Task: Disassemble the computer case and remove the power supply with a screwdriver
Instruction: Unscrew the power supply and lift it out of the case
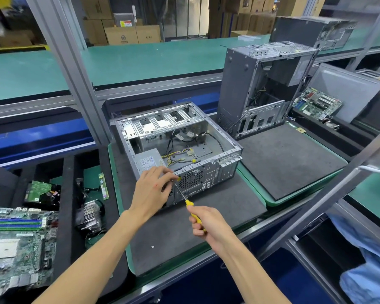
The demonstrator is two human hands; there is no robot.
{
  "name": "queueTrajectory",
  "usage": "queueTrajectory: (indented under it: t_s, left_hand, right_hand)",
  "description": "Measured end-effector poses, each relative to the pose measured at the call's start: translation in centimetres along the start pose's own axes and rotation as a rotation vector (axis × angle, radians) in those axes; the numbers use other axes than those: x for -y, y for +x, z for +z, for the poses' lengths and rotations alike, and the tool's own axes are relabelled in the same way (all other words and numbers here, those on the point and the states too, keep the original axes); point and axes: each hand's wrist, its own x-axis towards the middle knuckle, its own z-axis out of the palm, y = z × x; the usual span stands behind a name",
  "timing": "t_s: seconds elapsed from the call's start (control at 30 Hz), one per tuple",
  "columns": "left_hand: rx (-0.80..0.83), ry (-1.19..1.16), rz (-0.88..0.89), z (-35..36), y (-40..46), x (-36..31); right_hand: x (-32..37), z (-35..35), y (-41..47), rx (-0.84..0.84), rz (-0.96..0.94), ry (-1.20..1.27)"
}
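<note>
Screwdriver gripped by R hand, tip at case rear; L hand fingers pinched at tip, grasped item indiscernible.

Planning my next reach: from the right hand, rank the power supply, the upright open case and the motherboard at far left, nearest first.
From the right hand:
1. Power supply, up-left inside the lying case.
2. Upright open case, behind, to the right.
3. Motherboard, far left tray.
</note>
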Motion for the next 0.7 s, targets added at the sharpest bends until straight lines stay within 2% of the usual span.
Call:
queueTrajectory:
  t_s: [0.2,0.3,0.43,0.7]
  left_hand:
    - [0.006,0.011,0.018,0.10,-0.21,0.28]
    - [0.001,0.011,0.024,0.22,-0.31,0.43]
    - [-0.018,0.023,0.048,0.51,-0.30,0.59]
    - [-0.023,0.045,0.053,0.96,-0.21,0.87]
  right_hand:
    - [-0.14,0.55,-0.17,0.120,0.193,0.100]
    - [-0.11,0.63,-0.23,0.142,0.158,0.124]
    - [0.44,0.49,-0.05,0.095,0.051,-0.036]
    - [0.01,-0.09,-0.23,0.127,0.140,0.072]
